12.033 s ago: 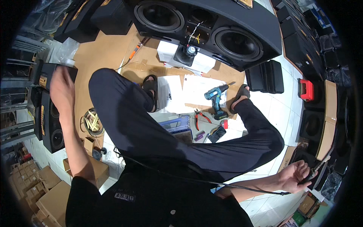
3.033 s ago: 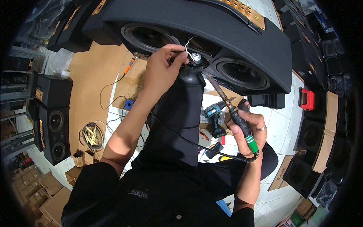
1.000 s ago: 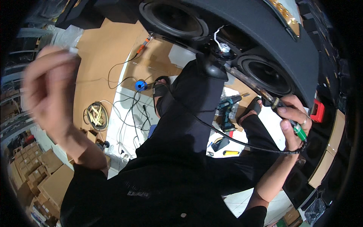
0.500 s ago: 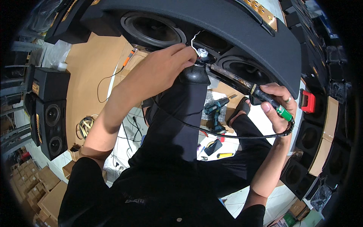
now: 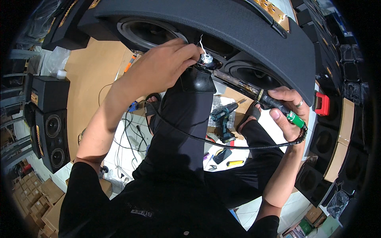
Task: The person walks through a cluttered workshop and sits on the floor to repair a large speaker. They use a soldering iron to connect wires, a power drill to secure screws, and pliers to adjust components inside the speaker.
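1. Just past twelve o'clock, there's the silver-white driver point(image 5: 206, 58), its black horn point(image 5: 196, 82) perched on the raised knee point(image 5: 186, 107), apparently a prop that frees both hands; a white wire point(image 5: 202, 43) rises from it.
2. At the driver's nine o'clock, the left hand point(image 5: 174, 59) pinches in close; I can't tell what, if anything, its fingertips grip.
3. From four o'clock, the right hand point(image 5: 286, 113) is wrapped around the soldering iron point(image 5: 274, 102) by its handle, presumably keeping skin off the barrel; whether the tip touches is unclear.
4. At twelve, the big black speaker cabinet point(image 5: 222, 23) looms.
5. Toward half past five, a teal drill point(image 5: 223, 118) stands on white tile floor point(image 5: 274, 133).
6. Farther out: brown cardboard point(image 5: 89, 79) at nine, small speakers point(image 5: 55, 129) at eight, a red case point(image 5: 322, 104) at four.
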